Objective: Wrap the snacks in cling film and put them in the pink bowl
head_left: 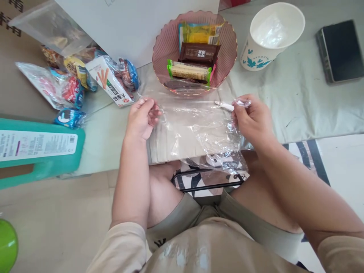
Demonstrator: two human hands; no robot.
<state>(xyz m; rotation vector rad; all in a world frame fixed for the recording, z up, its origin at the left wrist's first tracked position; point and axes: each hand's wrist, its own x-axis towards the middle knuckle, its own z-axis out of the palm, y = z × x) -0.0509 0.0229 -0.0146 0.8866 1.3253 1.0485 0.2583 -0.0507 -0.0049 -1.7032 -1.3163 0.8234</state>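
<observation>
A clear plastic slider bag (pixel 193 125) is stretched between my two hands, above the table's front edge and my lap. My left hand (pixel 142 117) pinches its upper left corner. With thumb and fingers closed, my right hand (pixel 251 117) grips the upper right corner, beside the white slider (pixel 224 106) on the top edge. The bag's lower part hangs crumpled. Just beyond its top edge stands a pink scalloped bowl (pixel 162 49) holding several wrapped snacks, among them a dark brown packet (pixel 199 53) and a green-ended one (pixel 190 71).
Left of the bowl lie several snack packets, including a white one with red print (pixel 109 81), and a clear bag (pixel 54 28). A teal jug (pixel 42 148) lies at the left edge. A paper cup (pixel 256 57) with crumpled plastic and a phone (pixel 342 53) are at the right.
</observation>
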